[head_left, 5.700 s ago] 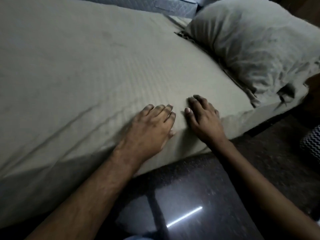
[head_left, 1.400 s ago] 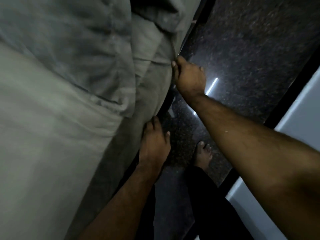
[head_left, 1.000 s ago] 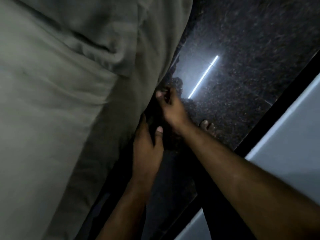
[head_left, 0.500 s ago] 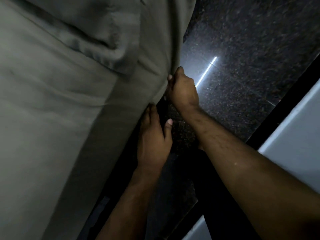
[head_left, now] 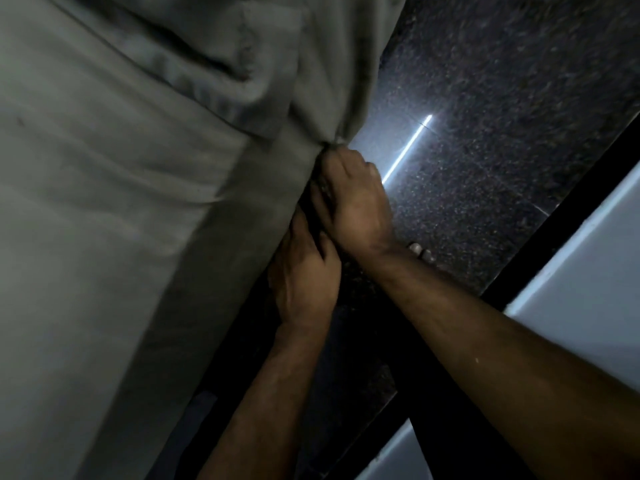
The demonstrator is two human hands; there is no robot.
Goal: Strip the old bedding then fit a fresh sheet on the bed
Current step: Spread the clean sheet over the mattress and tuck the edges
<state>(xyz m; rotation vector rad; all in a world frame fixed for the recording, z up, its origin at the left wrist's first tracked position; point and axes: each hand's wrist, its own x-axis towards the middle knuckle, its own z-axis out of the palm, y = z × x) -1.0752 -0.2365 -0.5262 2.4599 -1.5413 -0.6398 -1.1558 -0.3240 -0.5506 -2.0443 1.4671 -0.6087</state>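
Note:
A grey-green sheet [head_left: 114, 209] covers the bed and hangs down its side. My right hand [head_left: 349, 195] is closed on a bunched fold of the sheet's lower edge at the bed's side, with creases fanning up from the grip. Just below it, my left hand [head_left: 304, 275] presses against the sheet at the bottom of the mattress side. Its fingertips are hidden behind my right hand and the cloth. A pillow [head_left: 180, 46] in the same colour lies on the bed above.
Dark speckled stone floor [head_left: 502, 98] runs along the bed, with a bright strip of reflected light [head_left: 408, 147]. A pale wall [head_left: 588, 258] with a black band stands at the right. My toes [head_left: 420, 251] show beside my right wrist.
My right hand has closed on the sheet's edge and bunched it, a little lower than half a second ago. My left hand has slid up until it touches the right hand.

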